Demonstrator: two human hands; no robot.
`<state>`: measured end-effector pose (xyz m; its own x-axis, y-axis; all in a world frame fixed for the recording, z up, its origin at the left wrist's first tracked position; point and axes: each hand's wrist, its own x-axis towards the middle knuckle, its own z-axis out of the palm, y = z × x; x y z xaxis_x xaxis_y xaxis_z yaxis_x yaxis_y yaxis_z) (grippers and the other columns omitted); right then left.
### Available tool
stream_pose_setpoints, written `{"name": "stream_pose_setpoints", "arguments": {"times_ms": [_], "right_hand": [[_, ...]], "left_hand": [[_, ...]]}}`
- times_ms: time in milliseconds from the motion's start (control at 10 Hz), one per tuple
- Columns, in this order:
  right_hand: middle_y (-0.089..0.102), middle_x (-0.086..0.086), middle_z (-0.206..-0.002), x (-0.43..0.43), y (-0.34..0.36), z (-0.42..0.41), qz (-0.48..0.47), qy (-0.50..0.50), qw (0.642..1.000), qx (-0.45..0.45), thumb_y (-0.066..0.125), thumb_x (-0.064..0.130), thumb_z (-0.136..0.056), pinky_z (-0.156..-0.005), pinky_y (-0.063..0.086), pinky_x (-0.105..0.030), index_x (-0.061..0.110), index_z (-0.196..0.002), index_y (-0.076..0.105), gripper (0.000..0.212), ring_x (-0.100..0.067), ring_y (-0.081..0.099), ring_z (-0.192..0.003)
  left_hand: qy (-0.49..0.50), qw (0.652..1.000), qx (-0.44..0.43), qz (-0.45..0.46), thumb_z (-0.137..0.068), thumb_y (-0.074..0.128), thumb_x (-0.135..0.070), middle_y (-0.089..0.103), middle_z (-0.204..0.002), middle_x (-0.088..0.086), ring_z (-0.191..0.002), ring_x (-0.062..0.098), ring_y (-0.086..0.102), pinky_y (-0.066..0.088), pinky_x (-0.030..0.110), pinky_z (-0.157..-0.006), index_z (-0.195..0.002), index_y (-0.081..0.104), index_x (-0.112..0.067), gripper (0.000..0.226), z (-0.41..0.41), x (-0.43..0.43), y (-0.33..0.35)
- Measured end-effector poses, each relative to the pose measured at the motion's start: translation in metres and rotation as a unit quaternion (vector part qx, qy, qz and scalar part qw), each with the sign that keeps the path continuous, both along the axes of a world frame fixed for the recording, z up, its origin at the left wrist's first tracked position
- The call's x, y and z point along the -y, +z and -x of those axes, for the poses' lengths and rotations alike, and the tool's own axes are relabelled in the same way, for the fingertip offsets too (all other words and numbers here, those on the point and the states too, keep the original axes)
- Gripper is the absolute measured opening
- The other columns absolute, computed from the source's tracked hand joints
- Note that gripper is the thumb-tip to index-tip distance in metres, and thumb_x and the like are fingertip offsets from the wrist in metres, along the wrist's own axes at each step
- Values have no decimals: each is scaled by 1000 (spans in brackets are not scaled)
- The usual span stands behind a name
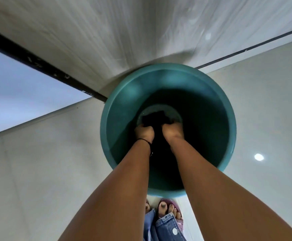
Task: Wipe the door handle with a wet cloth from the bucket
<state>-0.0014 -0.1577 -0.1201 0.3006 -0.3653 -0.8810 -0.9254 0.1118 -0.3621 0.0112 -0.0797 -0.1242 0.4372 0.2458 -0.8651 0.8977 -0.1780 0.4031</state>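
Note:
A deep teal bucket [120,105] stands on the floor right below me, with water at its bottom. Both my arms reach down into it. My left hand [144,133] and my right hand [172,132] are side by side, each closed on a dark cloth [154,118] that lies in the water at the bucket's bottom. A thin black band circles my left wrist. The door handle is not in view.
A pale wood-grain door panel [124,32] rises just behind the bucket, with a black strip [37,62] along its base. Glossy light floor tiles [37,162] surround the bucket. My feet in pink sandals [169,211] stand at its near side.

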Motion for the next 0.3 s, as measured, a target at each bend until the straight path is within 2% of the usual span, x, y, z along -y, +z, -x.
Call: {"name": "stream_pose_setpoints", "arguments": {"times_ms": [100,200,300], "right_hand": [[61,-22,-128,0,25,5,10,15,1000,16,47,5,-87,-104,46,-41,3,-130,54,43,-35,58,-119],[68,-19,-115,-2,74,16,27,27,997,62,50,4,-85,-101,49,-42,6,-119,64,36,-29,63,-106],[65,-9,-104,-11,152,29,-34,2,996,79,50,7,-91,-81,53,-40,11,-117,64,30,-20,59,-94]], "left_hand": [[-32,999,5,12,-87,45,2,64,-99,19,-94,30,62,47,33,-76,-112,63,1,31,1,-6,25],[-76,995,51,25,-86,49,-2,65,-86,12,-82,22,56,45,27,-70,-104,67,-4,26,9,-17,80],[-120,988,93,31,-89,50,-7,66,-110,12,-99,24,61,48,31,-92,-120,61,-5,33,22,-40,149]]}}
